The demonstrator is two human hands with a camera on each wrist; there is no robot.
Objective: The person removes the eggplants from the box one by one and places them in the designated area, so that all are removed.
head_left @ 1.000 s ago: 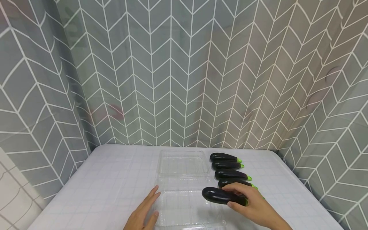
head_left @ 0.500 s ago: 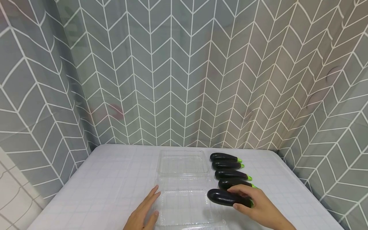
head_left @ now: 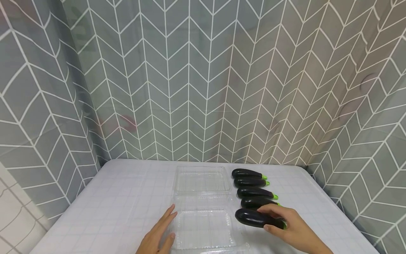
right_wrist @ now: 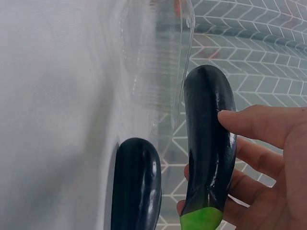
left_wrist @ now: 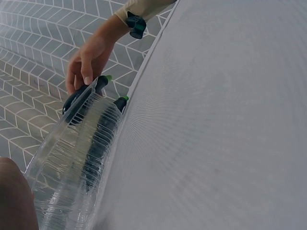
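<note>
The right hand (head_left: 290, 225) has its fingers and thumb curled round the stem end of a glossy dark purple eggplant with a bright green cap (head_left: 257, 218), the nearest of 5 alike, the other 4 eggplants (head_left: 252, 188) lying in a row behind it on the pale grid-patterned tablecloth (head_left: 127, 197). The held eggplant lies crosswise, its long axis running left to right, rounded tip pointing left toward the clear plastic clamshell container (head_left: 203, 225) and green cap tucked under the palm; whether it rests on the cloth or is raised just off it cannot be told. The container stands open, its near half just left of the eggplant's tip and its far half (head_left: 202, 180) beyond. From the right wrist view the thumb (right_wrist: 254, 125) presses the eggplant's upper side and the fingers wrap beneath — a firm side-on hold near the cap. The left hand (head_left: 157, 234) lies flat, fingers straight and holding nothing, against the container's near left edge. So the tray lies directly left of the grip, along the eggplant's own axis — and the right hand is the nearer one.
</note>
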